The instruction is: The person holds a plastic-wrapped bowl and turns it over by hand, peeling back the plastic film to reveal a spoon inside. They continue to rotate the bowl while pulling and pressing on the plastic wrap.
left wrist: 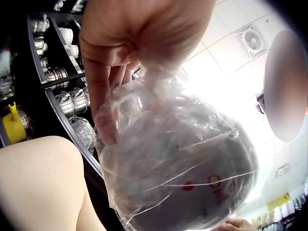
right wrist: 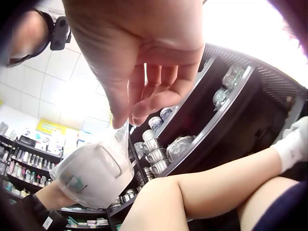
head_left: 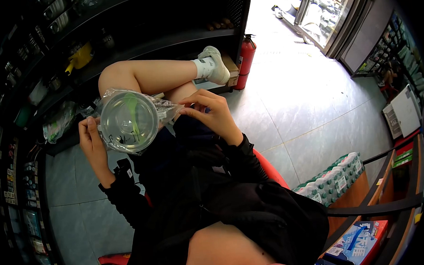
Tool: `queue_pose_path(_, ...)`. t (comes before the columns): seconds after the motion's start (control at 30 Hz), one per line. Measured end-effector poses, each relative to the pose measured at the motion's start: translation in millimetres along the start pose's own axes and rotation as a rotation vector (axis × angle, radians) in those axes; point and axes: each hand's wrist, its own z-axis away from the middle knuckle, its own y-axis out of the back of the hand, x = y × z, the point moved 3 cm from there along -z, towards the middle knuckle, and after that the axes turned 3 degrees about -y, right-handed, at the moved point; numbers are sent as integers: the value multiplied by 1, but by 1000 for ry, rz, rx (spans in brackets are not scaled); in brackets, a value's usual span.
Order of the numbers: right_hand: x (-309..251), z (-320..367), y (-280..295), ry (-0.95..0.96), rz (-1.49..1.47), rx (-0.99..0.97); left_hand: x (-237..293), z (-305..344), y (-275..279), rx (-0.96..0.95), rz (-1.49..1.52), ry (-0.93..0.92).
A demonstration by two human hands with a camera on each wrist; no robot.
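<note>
A round white container with a side handle and a small print is wrapped in a clear plastic bag. From above, its see-through lid shows a green utensil beneath and dark handwriting near the edge. My left hand grips the container's left side through the plastic, thumb at the rim. On the other side, my right hand pinches the gathered end of the bag between thumb and fingertips, pulling it out to a point.
Crossed bare legs lie just beyond the container. Dark shelves with metalware stand ahead and to the left. A red fire extinguisher is near the doorway; wrapped bottles stand at the right.
</note>
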Motion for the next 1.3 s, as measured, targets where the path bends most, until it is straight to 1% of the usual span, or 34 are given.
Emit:
queue_pose_path(0.13, -1, 1, -3, 4, -32, -28, 8, 2, -4, 2, -21, 5)
queue_pose_path(0.37, -5, 0, -5, 22, -22, -36, 3, 0, -4, -15, 9, -19)
queue_pose_path(0.67, 1, 1, -6, 69, 63, -39, -2, -3, -1, -20, 26, -16)
queue_pose_path(0.77, 3, 0, -7, 104, 76, -29, -2, -3, -1, -27, 18, -19)
queue_pose_path(0.97, 2, 1, -5, 74, 55, -12, -5, -3, 0, -17, 24, -14)
queue_pose_path(1.3, 0, 0, 0, 78, 67, 56, -4, -2, 4, 0, 23, 4)
